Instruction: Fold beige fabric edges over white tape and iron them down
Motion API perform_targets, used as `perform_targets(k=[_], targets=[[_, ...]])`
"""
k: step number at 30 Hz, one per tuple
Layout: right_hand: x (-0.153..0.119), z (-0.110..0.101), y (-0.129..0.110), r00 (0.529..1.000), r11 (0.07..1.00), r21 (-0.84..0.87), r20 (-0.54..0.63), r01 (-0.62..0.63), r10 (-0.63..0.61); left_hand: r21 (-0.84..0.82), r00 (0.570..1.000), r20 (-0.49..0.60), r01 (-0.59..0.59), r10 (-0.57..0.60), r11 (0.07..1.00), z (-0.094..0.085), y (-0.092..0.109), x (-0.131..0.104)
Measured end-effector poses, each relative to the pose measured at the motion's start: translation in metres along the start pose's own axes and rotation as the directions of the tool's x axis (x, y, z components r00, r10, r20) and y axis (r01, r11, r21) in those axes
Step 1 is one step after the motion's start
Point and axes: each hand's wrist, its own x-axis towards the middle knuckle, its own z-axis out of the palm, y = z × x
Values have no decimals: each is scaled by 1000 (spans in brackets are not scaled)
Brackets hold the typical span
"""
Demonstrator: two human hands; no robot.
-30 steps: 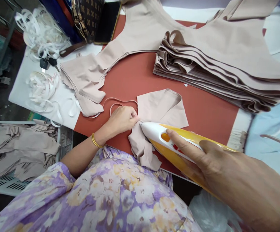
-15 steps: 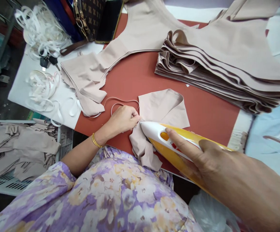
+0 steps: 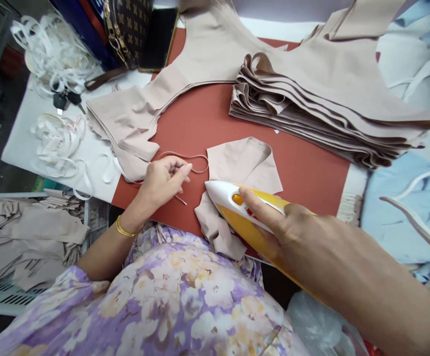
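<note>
My right hand (image 3: pixel 289 232) is wrapped round a yellow and white iron (image 3: pixel 224 195), whose tip points left and rests over a beige fabric piece (image 3: pixel 240 160) on the red board (image 3: pixel 196 116). Part of that fabric hangs crumpled at the board's near edge. Left of the iron, my left hand (image 3: pixel 166 180) is apart from the fabric, thumb and fingertips pinched together on a thin beige strip (image 3: pixel 196 157). The strip curves from the hand toward the fabric's left corner, and a short end shows below the fingers.
Stacked beige panels (image 3: pixel 311 104) lie at the right, more pieces (image 3: pixel 126 118) at the left. White ribbon heaps (image 3: pixel 59 136), keys (image 3: pixel 64 100), a phone (image 3: pixel 158 39) and a brown bag (image 3: pixel 131 29) are far left. A basket of fabric (image 3: pixel 33 222) stands lower left; the iron's cord (image 3: pixel 415 212) is at right.
My left hand has moved left, away from the fabric and the iron's tip, with the thin strip. The camera view has shifted slightly; the iron stays over the fabric.
</note>
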Motion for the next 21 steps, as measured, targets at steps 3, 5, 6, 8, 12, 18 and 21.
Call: perform_targets(k=[3,5,6,8,12,18,21], targets=[[-22,8,15,999,993,117,-49,3,3,-17,986,-166,8,-11,1000,-27,-16,-12],[-37,12,24,996,990,144,-89,1,12,8,964,-267,-7,8,1000,-40,-25,-20],[-42,13,27,993,990,141,-114,-7,23,30,956,-292,-32,40,999,-42,-27,-22],[-44,11,27,988,991,134,-150,-4,24,94,949,-263,-153,173,984,-37,-24,-22],[-23,9,15,984,994,103,-176,42,-24,220,768,98,-637,632,739,0,1,-11],[-1,23,2,986,1000,3,-167,11,-10,271,585,434,-810,685,520,35,22,4],[0,27,3,984,998,64,-177,26,-14,271,641,495,-756,587,596,34,27,15]])
